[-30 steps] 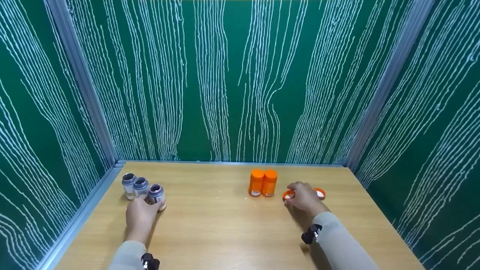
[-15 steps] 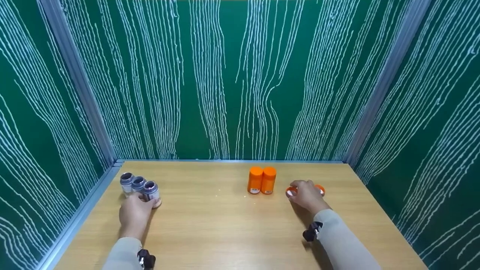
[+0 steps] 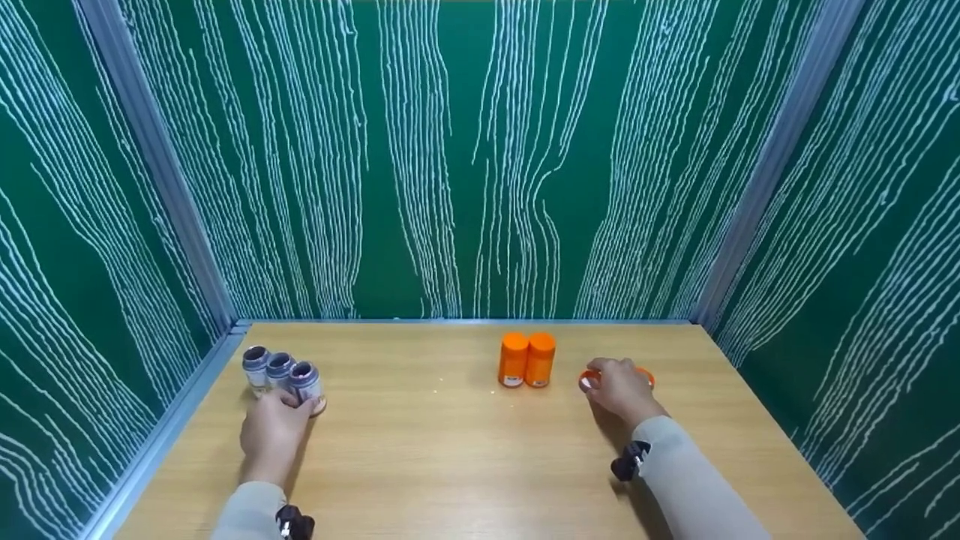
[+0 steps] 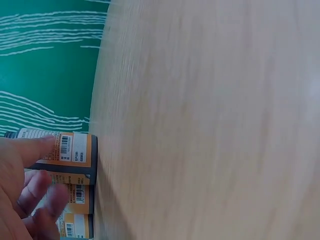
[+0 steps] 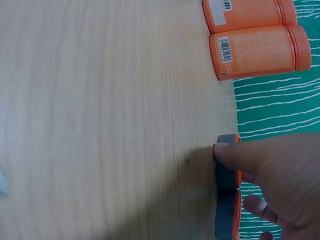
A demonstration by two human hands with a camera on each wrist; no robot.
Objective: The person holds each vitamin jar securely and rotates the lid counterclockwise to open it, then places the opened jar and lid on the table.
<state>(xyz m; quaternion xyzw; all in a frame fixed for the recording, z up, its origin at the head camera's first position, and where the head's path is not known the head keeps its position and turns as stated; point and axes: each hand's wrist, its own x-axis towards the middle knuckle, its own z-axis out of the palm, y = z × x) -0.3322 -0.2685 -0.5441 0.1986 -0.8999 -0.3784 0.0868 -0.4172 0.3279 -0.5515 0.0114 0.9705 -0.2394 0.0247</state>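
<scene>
Three uncapped jars (image 3: 280, 367) to the left on the bench (image 3: 450, 457), upright in a close, slanting row. Left hand (image 3: 271, 433) at the nearest jar (image 3: 306, 382): thumb along the label, other fingers bent round toward the row, apparently gripping; cannot tell how firmly. Well apart to the right, right hand (image 3: 624, 394) with fingers and thumb pinching a shallow lid (image 5: 227, 172), white inside showing. Touching that lid, partly behind the knuckles: second lid (image 5: 226, 215). Between the hands, nearer the right: two capped orange bottles (image 3: 527, 366), upright side by side.

Main risk, as judged from here: a knock to the neighbouring jars on any tug at the nearest jar, because of the tight row and the bent fingers beside the next one. Could tip one over, mouth uncovered; contents too dark to make out. On the right, could drag the second lid along, given the contact, or lose the first through so shallow a hold. With hands so far apart, hard to watch both at once; likelier to slip on the unwatched side.
</scene>
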